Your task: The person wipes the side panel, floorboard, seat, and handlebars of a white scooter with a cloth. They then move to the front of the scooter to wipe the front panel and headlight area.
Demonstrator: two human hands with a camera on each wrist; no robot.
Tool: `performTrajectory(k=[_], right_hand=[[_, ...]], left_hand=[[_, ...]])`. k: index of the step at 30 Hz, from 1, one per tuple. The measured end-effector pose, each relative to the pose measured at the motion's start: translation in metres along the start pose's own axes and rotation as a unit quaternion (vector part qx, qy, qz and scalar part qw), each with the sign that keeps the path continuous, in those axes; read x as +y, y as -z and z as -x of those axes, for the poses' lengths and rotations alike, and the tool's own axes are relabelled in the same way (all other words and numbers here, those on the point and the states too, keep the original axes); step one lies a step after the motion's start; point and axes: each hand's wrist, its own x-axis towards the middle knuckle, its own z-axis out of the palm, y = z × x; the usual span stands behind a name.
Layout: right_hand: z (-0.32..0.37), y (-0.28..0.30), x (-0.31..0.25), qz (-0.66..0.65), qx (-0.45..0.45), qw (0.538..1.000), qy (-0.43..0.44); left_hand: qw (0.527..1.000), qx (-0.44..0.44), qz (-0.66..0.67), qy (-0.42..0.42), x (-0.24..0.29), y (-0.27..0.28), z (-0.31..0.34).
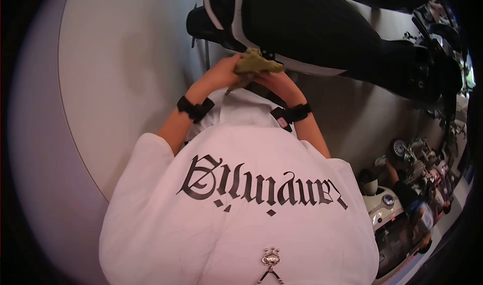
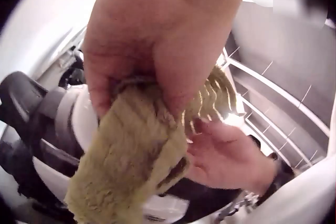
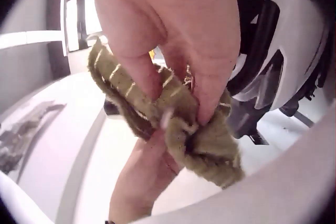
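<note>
An olive-green cloth (image 1: 256,64) with pale stripes is bunched between both hands, beside the dark vehicle. My left hand (image 1: 223,76) grips one side of it; the left wrist view shows folded cloth (image 2: 126,155) hanging below that hand (image 2: 157,40). From the other side, my right hand (image 1: 283,86) pinches the cloth. In the right wrist view its thumb and fingers press into the crumpled fabric (image 3: 207,153) below the hand (image 3: 173,35), while the left hand (image 3: 149,169) touches the fabric from underneath. Some fingertips are hidden by the folds.
A black and white scooter-like vehicle (image 1: 312,31) stands just beyond the hands. At the left is a pale wall or panel (image 1: 100,79). More scooters (image 1: 387,209) and a person (image 1: 420,212) are at the lower right. White rails (image 2: 278,92) show in the left wrist view.
</note>
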Motion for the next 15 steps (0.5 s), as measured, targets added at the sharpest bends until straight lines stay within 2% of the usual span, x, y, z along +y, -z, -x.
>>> performTrajectory(k=[2,3,4,6,7,8,10,12,14,15], right_hand=[[-0.013,-0.015,-0.003,0.105,-0.037,0.994,0.023],[-0.018,-0.016,0.003,0.176,-0.013,0.983,0.045],[-0.025,-0.007,0.010,0.180,-0.020,0.982,0.050],[-0.032,0.021,0.018,0.309,0.027,0.946,0.093],[-0.023,0.020,0.012,0.290,0.057,0.952,0.085],[-0.013,0.022,0.007,0.293,0.060,0.950,0.087],[0.008,0.027,-0.004,0.237,0.128,0.961,0.070],[0.030,0.041,-0.006,0.250,0.157,0.952,0.082],[0.050,0.058,-0.004,0.249,0.208,0.942,0.090],[0.058,0.064,-0.003,0.249,0.211,0.941,0.092]], left_hand=[[0.987,0.085,-0.134,0.017,-0.018,0.006,-0.004],[0.966,0.147,-0.211,0.001,-0.019,0.004,-0.003],[0.964,0.155,-0.216,-0.001,-0.023,0.006,-0.005],[0.892,0.247,-0.328,-0.188,-0.037,0.005,-0.014],[0.855,0.265,-0.370,-0.248,-0.038,0.002,-0.021],[0.854,0.268,-0.368,-0.252,-0.041,-0.004,-0.030],[0.846,0.275,-0.378,-0.256,-0.048,-0.021,-0.050],[0.863,0.274,-0.356,-0.231,-0.058,-0.052,-0.052],[0.873,0.190,-0.349,-0.283,-0.070,-0.078,-0.050],[0.872,0.190,-0.347,-0.287,-0.071,-0.088,-0.052]])
